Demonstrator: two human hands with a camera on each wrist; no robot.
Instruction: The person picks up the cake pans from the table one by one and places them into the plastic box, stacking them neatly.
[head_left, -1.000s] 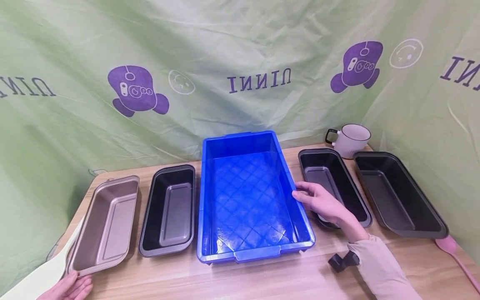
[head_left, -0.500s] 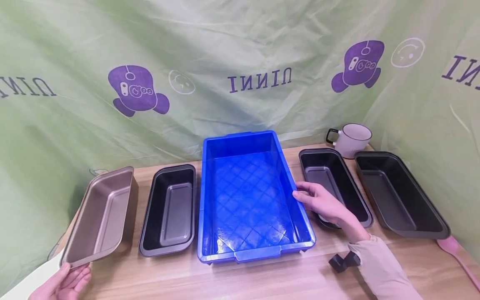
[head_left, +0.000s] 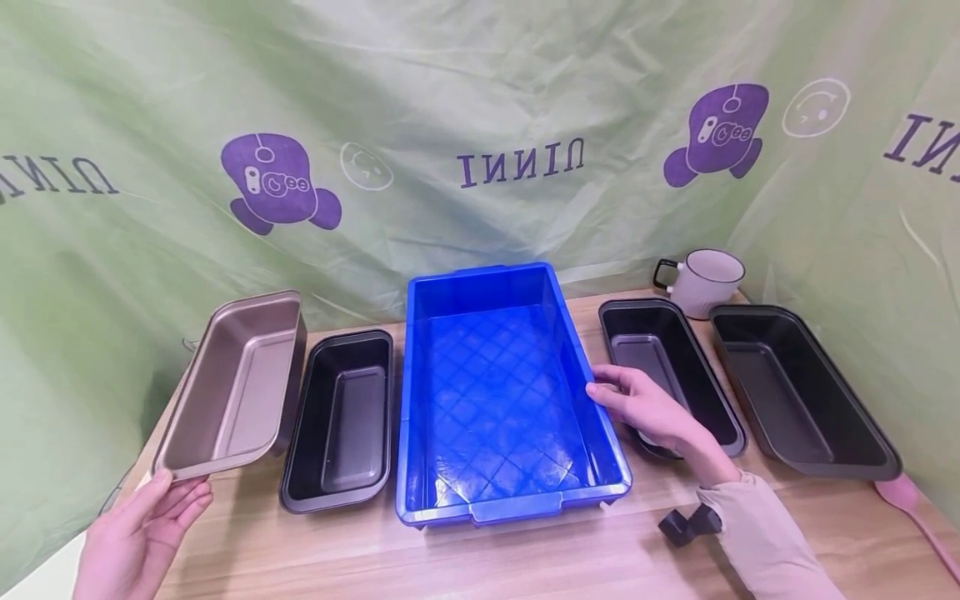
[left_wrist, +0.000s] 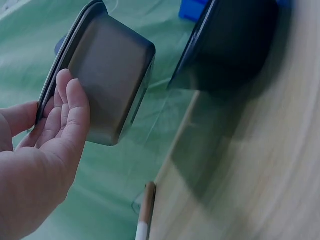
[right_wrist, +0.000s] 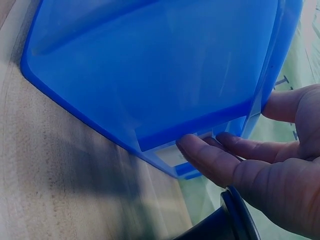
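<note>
My left hand (head_left: 138,533) pinches the near rim of a brownish-gold loaf pan (head_left: 258,387), thumb on top. The pan is held above the table, tilted, at the left beside a dark loaf pan (head_left: 352,429). The left wrist view shows fingers (left_wrist: 77,110) under the lip, along the outer end wall. At the middle of the table stands a blue plastic bin (head_left: 517,507). My right hand (head_left: 648,408) holds its right rim; in the right wrist view the thumb is at the rim and fingers (right_wrist: 207,157) lie against the outer side.
Two more dark loaf pans (head_left: 637,350) (head_left: 780,400) stand right of the bin, one beneath my right hand. A white mug (head_left: 705,283) sits behind them. A pink utensil (head_left: 896,492) lies at the far right. A green printed curtain (head_left: 405,100) surrounds the table.
My left hand has lifted the brownish-gold loaf pan off the table and moved it up, away from me and slightly right. The right hand and the bin have stayed in place.
</note>
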